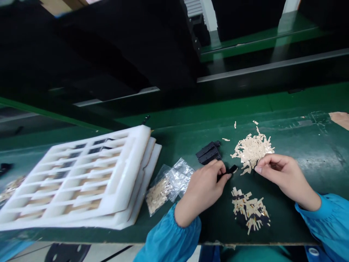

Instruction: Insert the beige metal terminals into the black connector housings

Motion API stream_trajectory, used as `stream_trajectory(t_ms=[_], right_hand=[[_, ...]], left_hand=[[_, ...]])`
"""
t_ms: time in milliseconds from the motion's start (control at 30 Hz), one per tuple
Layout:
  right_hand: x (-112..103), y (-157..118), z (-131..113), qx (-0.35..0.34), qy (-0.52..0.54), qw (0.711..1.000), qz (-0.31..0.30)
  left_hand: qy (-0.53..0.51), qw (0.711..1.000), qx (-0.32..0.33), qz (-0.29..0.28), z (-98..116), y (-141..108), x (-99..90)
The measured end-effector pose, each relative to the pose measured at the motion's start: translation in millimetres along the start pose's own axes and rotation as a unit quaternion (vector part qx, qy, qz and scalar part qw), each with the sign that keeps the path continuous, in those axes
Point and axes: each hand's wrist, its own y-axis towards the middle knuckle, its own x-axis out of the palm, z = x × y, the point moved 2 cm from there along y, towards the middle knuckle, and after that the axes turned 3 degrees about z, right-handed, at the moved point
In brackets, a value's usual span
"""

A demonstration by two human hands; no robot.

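Observation:
Between the fingertips of my left hand (205,187) is a small black part (232,169), its right end pointing toward the pale pile. My right hand (283,176) pinches a tiny dark piece (256,165) at the lower right edge of a heap of small cream pieces (252,149). Just beyond my left hand lie several black strips (208,153) side by side. Nearer the front edge, a second pile (252,211) mixes cream strips with dark bits.
White foam trays (124,185) are stacked at the left, some slots holding black parts. Clear plastic bags (160,191), one with cream pieces inside, lie between the trays and my left hand. A green shelf (259,45) and large dark containers (95,47) stand behind.

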Motion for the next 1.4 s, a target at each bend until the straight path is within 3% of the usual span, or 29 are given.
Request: stream_trajectory(t_ms=[100,233,333,433,767,933,1400], right_hand=[[1,0,0,0.004,0.006,1.000,0.005],[1,0,0,0.008,0.020,1.000,0.009],[1,1,2,0.012,0.026,1.000,0.009],[1,3,3,0.020,0.022,0.999,0.017],[3,3,1,0.026,0.035,0.997,0.071],[4,3,0,0.030,0.027,0.996,0.080],[6,0,3,0.018,-0.012,0.996,0.090]], left_hand=[[-0.166,0.986,0.007,-0.019,10,-1,0.3],[-0.443,0.894,0.004,-0.066,23,5,19.9],[-0.541,0.839,-0.003,-0.066,27,8,37.7],[-0.577,0.814,0.011,-0.063,28,7,46.0],[-0.571,0.819,0.006,-0.063,34,-2,41.2],[-0.563,0.824,-0.015,-0.055,35,-7,41.9],[-0.533,0.846,0.000,-0.024,38,-8,47.1]])
